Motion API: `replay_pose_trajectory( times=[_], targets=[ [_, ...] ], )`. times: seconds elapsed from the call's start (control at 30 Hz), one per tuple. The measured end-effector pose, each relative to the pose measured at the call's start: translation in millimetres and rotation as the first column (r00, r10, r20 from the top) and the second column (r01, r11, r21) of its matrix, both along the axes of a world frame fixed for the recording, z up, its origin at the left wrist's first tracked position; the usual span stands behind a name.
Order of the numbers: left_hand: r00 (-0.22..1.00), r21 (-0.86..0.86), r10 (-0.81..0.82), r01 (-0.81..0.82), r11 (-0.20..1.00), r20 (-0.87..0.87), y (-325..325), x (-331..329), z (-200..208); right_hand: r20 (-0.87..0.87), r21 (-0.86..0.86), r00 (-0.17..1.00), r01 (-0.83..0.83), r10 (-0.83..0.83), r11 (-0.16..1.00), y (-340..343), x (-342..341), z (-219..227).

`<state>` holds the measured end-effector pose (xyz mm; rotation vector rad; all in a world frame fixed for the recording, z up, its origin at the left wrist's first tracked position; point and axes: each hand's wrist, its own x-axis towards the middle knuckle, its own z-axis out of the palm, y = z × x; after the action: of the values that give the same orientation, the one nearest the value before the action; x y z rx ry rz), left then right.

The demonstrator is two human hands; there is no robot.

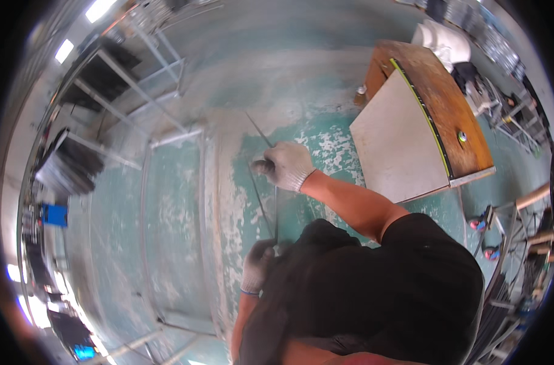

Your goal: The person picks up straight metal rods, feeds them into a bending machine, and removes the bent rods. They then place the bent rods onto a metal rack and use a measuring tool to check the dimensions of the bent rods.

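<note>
Both of my hands wear pale knitted gloves with dark grey fingers. My right hand [287,165] reaches out in front of me, its fingers closed around thin dark strips [260,198]. One end of a strip sticks out past that hand, up and to the left. Lower down and close to my body, my left hand [260,265] is closed at the near end of the same strips. Its fingertips are blurred and partly hidden by my black shirt. Whether the strips are separate pieces or one bent piece, I cannot tell.
At right stands a worn wooden table [438,76] with a pale board [398,137], a yellow-green edged strip [424,112] and a small round object [462,137]. A metal frame rack [146,213] stands at left, near dark stacked material [70,161] and a blue box [55,215].
</note>
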<state>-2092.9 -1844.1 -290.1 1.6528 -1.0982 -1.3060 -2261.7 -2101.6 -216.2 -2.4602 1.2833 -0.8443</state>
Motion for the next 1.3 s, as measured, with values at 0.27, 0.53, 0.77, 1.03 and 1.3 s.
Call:
replay_pose_trajectory(
  times=[0.27,0.53,0.77,1.03,1.3],
  targets=[
    [0.94,-0.288,-0.05,0.153,0.945,0.336,-212,100,-13,0.132,-0.003,0.913,0.391,-0.387,0.921,-151,57,23],
    [1.0,-0.077,-0.01,0.012,0.997,0.019,-419,146,-1,0.036,0.25,0.917,0.377,-0.398,0.892,-368,143,46],
    [1.0,-0.175,0.015,-0.012,0.985,0.015,-571,212,30,-0.005,0.279,0.925,0.367,-0.381,0.887,-557,245,38],
    [0.939,-0.298,0.307,-0.253,0.921,0.152,-781,346,26,0.297,0.176,0.946,0.084,-0.134,0.981,-729,368,45],
    [0.851,-0.386,0.479,-0.524,0.759,-0.213,-1027,548,75,0.208,0.291,0.923,0.258,-0.324,0.921,-855,397,-24]
  ],
)
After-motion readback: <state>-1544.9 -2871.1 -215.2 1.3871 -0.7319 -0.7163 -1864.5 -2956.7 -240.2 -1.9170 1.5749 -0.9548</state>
